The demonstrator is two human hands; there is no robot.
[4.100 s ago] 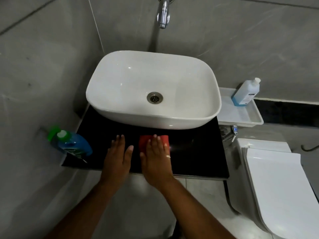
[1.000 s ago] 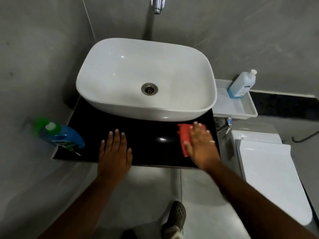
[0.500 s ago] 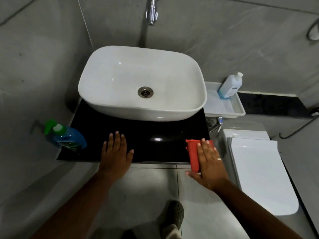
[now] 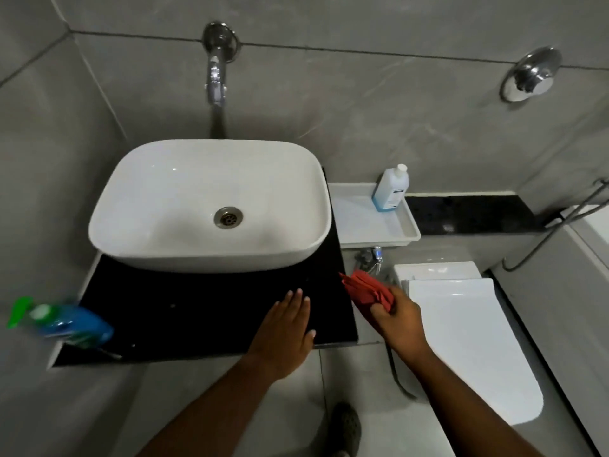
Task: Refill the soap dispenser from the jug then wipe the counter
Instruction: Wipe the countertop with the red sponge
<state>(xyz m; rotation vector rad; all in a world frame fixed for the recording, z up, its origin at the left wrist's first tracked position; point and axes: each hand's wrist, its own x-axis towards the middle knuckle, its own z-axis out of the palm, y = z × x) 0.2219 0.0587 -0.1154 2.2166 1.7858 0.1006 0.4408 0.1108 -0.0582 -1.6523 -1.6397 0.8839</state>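
A black counter (image 4: 197, 318) carries a white basin (image 4: 211, 206). My left hand (image 4: 285, 331) lies flat, fingers apart, on the counter's front right part. Just off the counter's right edge, my right hand (image 4: 398, 321) grips a bunched red cloth (image 4: 367, 288), lifted clear of the surface. A blue bottle with a green and white top (image 4: 66, 324) lies at the counter's front left corner, blurred. A clear bottle with blue liquid and a white cap (image 4: 390, 189) stands upright at the back of a white tray (image 4: 408, 232), right of the basin.
A chrome tap (image 4: 216, 77) juts from the grey tiled wall above the basin. A white toilet with its lid down (image 4: 468, 341) stands right of the counter, with a small valve (image 4: 375, 255) between them. My shoe (image 4: 344, 427) shows on the floor below.
My right hand has closed on the red cloth and lifted it off the counter's right edge, bunching it. My left hand sits further right on the counter. The view has tilted up.
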